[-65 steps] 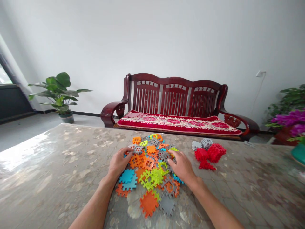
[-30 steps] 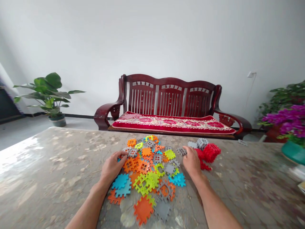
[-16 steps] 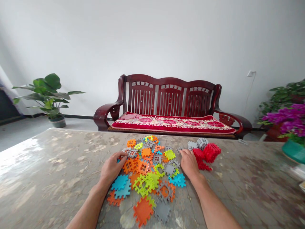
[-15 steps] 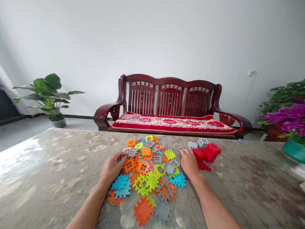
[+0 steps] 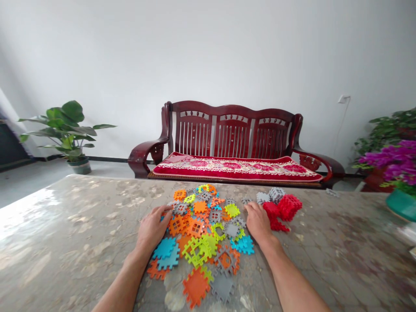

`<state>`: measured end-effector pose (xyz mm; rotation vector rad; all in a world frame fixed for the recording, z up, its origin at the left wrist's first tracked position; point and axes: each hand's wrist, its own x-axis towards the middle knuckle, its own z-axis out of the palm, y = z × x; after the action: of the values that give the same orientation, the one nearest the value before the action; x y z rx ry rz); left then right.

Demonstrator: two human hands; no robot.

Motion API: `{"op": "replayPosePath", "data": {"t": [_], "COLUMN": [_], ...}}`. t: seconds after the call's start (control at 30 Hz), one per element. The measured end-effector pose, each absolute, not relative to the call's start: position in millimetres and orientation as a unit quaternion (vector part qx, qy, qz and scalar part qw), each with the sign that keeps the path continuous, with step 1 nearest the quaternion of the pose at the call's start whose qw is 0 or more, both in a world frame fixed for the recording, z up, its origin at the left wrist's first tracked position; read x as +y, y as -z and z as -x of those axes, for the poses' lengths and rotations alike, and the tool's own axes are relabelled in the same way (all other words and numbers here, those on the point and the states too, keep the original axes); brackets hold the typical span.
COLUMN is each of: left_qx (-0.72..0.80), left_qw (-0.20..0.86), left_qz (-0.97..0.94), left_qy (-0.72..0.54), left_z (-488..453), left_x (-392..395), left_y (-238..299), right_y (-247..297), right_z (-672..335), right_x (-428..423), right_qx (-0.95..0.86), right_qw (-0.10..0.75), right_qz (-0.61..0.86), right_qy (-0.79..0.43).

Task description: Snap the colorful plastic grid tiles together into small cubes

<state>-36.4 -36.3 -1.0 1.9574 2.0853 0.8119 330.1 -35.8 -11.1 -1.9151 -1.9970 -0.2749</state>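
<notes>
A loose pile of toothed plastic building tiles in orange, lime, blue and grey lies between my two hands. My left hand [image 5: 153, 227] rests at the pile's left edge, fingers stretched towards a grey window tile [image 5: 179, 208] and holding nothing that I can see. On the right side, my right hand [image 5: 259, 222] lies open on the table, its fingertips just short of a small grey piece [image 5: 246, 200]. Red tiles [image 5: 288, 208] stand joined in a blocky cluster beyond it. Nearer me are a blue tile [image 5: 164, 247], an orange tile [image 5: 196, 287] and a grey tile [image 5: 222, 287].
A patterned cloth covers the table [image 5: 81, 242]. Behind it stands a dark red wooden bench [image 5: 232, 130] with a red floral cushion [image 5: 237, 169]. A potted plant [image 5: 73, 130] is at left. Purple flowers [image 5: 394, 162] in a teal pot [image 5: 403, 204] stand at right.
My right hand has drawn back very slightly, so the small grey piece shows more fully. The left hand and the tiles look the same.
</notes>
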Motion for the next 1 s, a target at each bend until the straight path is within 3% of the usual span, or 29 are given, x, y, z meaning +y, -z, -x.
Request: {"op": "replayPosePath", "data": {"t": [0.37,0.7,1.0], "left_qx": [0.647,0.626,0.617], "left_qw": [0.088,0.263,0.179], "left_qz": [-0.712,-0.611,-0.722], "left_qy": [-0.261,-0.406,-0.256], "left_z": [30.3,45.2,48.5], "left_x": [-37.2,-25.7,45.0], "left_y": [0.5,-12.1,-15.0], "right_y": [12.9,12.2,17.7], "right_z": [-330.2,-321.3,-323.2], "right_x": [-33.8,-30.5,-29.4], "right_qx": [-0.703,-0.742,-0.759], "right_qw": [0.17,0.302,0.318], "right_qz": [0.684,0.598,0.569], "right_qy": [0.098,0.008,0.005]}}
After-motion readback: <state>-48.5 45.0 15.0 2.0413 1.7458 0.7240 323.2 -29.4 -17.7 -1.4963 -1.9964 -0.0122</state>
